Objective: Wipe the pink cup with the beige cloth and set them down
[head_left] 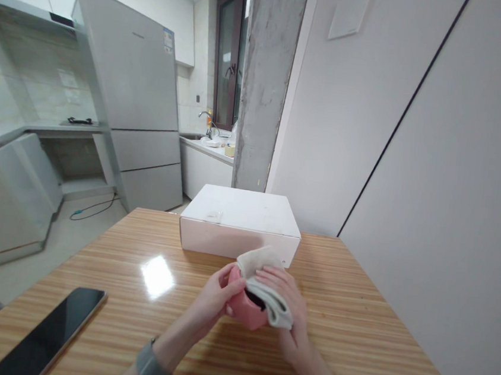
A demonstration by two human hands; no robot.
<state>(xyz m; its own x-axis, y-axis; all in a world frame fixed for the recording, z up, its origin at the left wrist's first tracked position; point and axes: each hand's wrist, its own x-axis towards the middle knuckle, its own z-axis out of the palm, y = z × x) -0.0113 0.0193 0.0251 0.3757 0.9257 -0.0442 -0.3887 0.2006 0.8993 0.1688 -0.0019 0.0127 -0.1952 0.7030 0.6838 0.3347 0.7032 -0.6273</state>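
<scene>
A pink object (pixel 248 312) with a dark opening is held above the wooden table; its exact kind cannot be made out. The fingers of my left hand (pixel 216 297) are closed on its left side, thumb in front. My right hand (pixel 290 299) presses a folded whitish cloth (pixel 277 307) against the top and right of the pink object, its fingers lying over the cloth. Part of the pink object is hidden under the cloth. A grey band (pixel 151 367) sits on my left wrist.
Just beyond my hands a white closed box (pixel 241 210) stands on the wooden table (pixel 353 317). At the left front lies a dark-screened phone (pixel 51 333). Farther back are a grey refrigerator (pixel 133 68), a sink counter (pixel 207 150) and a bare concrete column (pixel 268 82). White wall panels rise on the right.
</scene>
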